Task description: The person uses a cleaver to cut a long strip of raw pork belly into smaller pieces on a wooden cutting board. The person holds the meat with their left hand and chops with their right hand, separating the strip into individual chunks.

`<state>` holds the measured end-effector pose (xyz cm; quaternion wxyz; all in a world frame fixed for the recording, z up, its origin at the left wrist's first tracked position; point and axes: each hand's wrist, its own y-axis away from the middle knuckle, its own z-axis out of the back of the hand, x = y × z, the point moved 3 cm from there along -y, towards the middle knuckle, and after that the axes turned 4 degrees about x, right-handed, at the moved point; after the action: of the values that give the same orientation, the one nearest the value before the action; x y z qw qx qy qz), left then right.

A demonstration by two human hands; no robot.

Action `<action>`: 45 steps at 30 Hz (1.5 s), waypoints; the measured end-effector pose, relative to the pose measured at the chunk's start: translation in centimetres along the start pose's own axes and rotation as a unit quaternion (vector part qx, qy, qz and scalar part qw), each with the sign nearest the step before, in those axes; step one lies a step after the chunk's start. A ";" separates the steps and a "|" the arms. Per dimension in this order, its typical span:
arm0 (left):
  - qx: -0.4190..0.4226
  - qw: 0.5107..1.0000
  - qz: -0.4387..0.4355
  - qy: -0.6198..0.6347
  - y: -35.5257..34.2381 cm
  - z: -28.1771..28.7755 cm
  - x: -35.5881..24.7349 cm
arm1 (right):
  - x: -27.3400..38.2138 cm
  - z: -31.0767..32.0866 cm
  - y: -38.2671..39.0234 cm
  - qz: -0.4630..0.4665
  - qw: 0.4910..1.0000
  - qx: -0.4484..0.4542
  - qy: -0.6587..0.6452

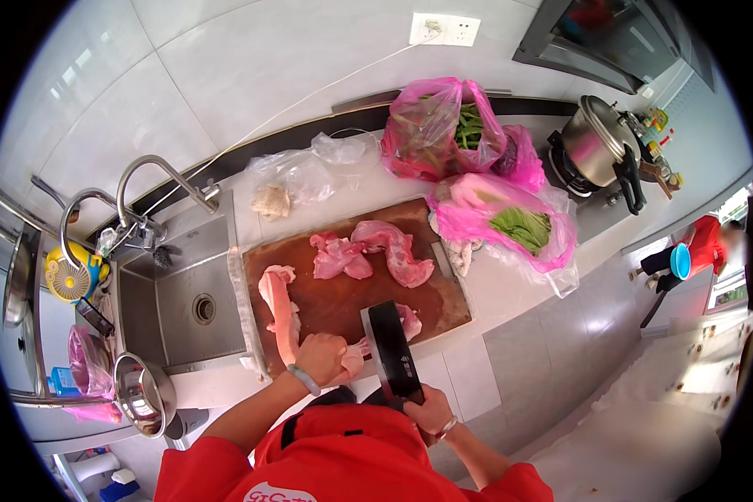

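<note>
My right hand (431,410) is wrapped round the handle of a cleaver (391,351) with a broad dark blade. The blade stands over the near edge of a brown cutting board (326,303), across a piece of raw meat (409,321) that it partly hides. On the blade's left, my left hand (320,358) is closed on a pale end of raw meat (354,360). Just beyond that hand lies a long strip of fatty meat (278,305). Farther back on the board are a pink chunk (340,256) and a longer curved piece (397,251).
Left of the board is a steel sink (194,268) with a tap (163,167); a steel bowl (145,393) stands near it. Pink bags of vegetables (506,219) sit behind right. A pressure cooker (596,142) stands on the stove. A person (704,247) stands far right.
</note>
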<state>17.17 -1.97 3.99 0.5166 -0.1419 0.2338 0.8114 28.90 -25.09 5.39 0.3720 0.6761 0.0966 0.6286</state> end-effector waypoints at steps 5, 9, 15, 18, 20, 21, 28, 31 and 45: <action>-0.039 0.997 -0.057 -0.026 0.2 1.4 -0.8 | -1.8 -0.5 -2.5 0.007 0.999 0.017 0.039; -0.021 0.993 -0.059 -0.095 -1.0 2.6 0.3 | -2.8 -0.4 -2.2 0.047 0.993 0.006 0.104; -0.137 0.972 0.027 -0.189 -1.3 3.6 3.1 | -3.3 1.1 2.9 -0.060 0.996 0.046 0.041; -0.219 0.961 -0.086 -0.146 -1.1 4.5 -2.2 | -3.0 1.3 2.9 -0.066 0.998 0.014 0.005; -0.141 0.975 -0.143 -0.094 -0.6 2.1 -2.9 | -3.2 1.3 2.6 -0.060 0.998 -0.005 -0.010; -0.057 0.986 -0.139 -0.078 -0.3 -0.9 -1.8 | -3.3 1.2 2.3 -0.053 0.998 -0.012 -0.019; -0.009 0.990 -0.032 -0.134 0.1 1.4 -4.3 | -4.4 2.4 4.3 -0.049 0.996 -0.047 -0.059; -0.060 0.989 -0.016 -0.133 0.8 -0.5 -2.8 | -4.6 2.1 5.5 -0.067 0.995 -0.036 -0.072; -0.143 0.982 -0.116 -0.045 2.4 -0.7 -1.3 | -4.3 -0.7 3.9 -0.059 0.998 0.003 -0.020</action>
<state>15.50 -4.19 4.52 0.5914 -0.2036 0.0743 0.7767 26.12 -30.13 4.46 0.4084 0.6824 0.1307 0.5920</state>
